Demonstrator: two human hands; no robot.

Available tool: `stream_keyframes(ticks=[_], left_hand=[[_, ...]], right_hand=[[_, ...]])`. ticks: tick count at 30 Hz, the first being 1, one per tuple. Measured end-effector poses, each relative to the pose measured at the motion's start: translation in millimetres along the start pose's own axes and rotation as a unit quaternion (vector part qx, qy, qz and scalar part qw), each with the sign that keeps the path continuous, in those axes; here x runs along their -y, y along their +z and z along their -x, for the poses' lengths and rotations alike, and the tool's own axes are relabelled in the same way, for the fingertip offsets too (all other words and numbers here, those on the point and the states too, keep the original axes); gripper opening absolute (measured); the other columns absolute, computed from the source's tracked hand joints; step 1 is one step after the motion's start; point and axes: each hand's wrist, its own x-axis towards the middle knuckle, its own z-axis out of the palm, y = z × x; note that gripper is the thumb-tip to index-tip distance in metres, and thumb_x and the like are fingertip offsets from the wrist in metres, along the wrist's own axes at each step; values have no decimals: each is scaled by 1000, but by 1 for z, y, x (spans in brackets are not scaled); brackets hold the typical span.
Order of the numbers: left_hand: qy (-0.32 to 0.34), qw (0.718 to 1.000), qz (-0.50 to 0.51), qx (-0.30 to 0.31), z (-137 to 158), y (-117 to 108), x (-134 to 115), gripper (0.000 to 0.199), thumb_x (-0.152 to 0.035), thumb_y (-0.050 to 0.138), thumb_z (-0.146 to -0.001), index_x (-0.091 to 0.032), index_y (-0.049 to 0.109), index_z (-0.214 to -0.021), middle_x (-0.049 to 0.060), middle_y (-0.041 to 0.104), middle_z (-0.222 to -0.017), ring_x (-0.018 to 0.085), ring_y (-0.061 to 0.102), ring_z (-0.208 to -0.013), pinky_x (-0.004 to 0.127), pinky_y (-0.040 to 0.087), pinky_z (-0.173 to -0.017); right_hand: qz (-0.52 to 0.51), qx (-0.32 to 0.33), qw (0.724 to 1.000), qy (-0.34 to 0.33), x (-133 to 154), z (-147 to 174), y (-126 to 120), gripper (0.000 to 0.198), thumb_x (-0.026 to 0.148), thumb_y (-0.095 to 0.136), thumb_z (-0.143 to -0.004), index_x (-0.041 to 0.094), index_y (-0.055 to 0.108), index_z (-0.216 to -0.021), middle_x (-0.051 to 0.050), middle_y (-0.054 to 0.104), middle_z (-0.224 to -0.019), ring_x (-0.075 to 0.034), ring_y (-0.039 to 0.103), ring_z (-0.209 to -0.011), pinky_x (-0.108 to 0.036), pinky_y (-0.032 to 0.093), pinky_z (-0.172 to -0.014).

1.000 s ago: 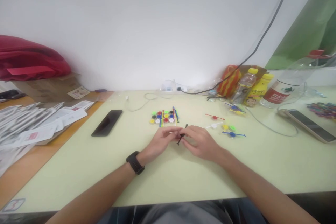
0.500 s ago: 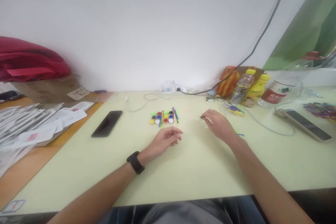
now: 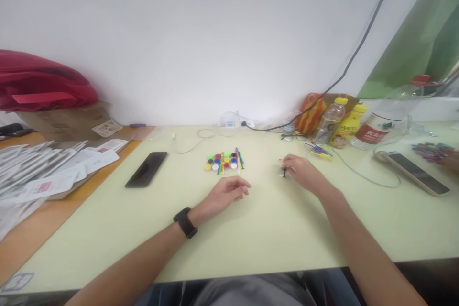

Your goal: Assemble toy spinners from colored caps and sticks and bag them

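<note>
Discs (image 3: 215, 167) glossy plastic; tabletop (image 3: 222, 244) smooth; box (image 3: 68, 122) matt cardboard.

Indoor work desk (image 3: 143, 229), phones (image 3: 146, 169), bottles (image 3: 375, 130)

The pale green tabletop (image 3: 222, 244) carries a black phone (image 3: 146, 169), coloured discs (image 3: 227, 165) and sticks (image 3: 240, 158) grouped together, a yellow bottle (image 3: 344, 131) and a large red-capped bottle (image 3: 373, 131).

Between the left hand (image 3: 227, 193) and right hand (image 3: 301, 171), the table (image 3: 265, 229) is offering a gap toward lower centre. Discs (image 3: 227, 160) are blocking the middle, a black phone (image 3: 147, 169) is obstructing centre left, bottles (image 3: 343, 133) are crowding centre right.
</note>
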Motion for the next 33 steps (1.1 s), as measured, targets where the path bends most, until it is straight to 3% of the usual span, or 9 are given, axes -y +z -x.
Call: stream_keyframes(ticks=[7,10,13,15,21,27,33], left_hand=[[-5,1000,5,-1,0,1,0,25,-40,73,-88,-17,75,-97,8,72,-91,19,65,-89,30,51,-79],[-2,1000,9,7,0,0,1,25,-40,73,-87,-17,75,-97,8,72,-92,19,66,-90,30,51,-79],[-3,1000,6,16,0,-1,2,25,-40,73,-88,-17,75,-98,7,71,-92,18,66,-91,29,51,-80],[-8,1000,1,16,0,-1,1,25,-40,73,-88,-17,75,-98,7,70,-92,18,66,-92,28,51,-81],[-9,1000,-2,23,2,-1,-2,25,-40,72,-89,-17,74,-98,7,71,-91,18,65,-89,29,50,-82],[-10,1000,-6,26,1,-1,-1,24,-39,71,-90,-16,74,-98,7,70,-92,17,64,-90,29,50,-83],[-11,1000,-9,26,1,0,-2,23,-38,71,-90,-16,74,-98,6,69,-91,17,64,-91,29,50,-84]], right_hand=[[5,-53,997,52,-12,2,-8,28,18,49,-92,20,73,-105,-11,74,-112,-27,71,-101,-40,52,-91],[39,-72,991,102,-23,8,-11,32,28,52,-93,20,69,-118,-13,72,-124,-31,66,-115,-45,50,-98],[43,-45,989,132,-28,15,-14,45,42,58,-90,23,61,-131,-12,65,-137,-35,58,-128,-46,47,-103],[37,-12,991,128,-28,17,-17,48,48,64,-85,26,61,-128,-10,65,-135,-35,57,-127,-45,47,-102],[43,27,996,75,-23,16,-23,23,44,69,-80,26,69,-95,-6,68,-114,-31,59,-108,-45,43,-100],[44,49,995,76,-24,16,-25,16,37,68,-83,27,74,-94,-6,66,-108,-29,58,-103,-40,43,-94],[43,51,995,75,-32,14,-23,20,19,60,-83,27,77,-89,-5,67,-104,-26,59,-101,-37,42,-94]])
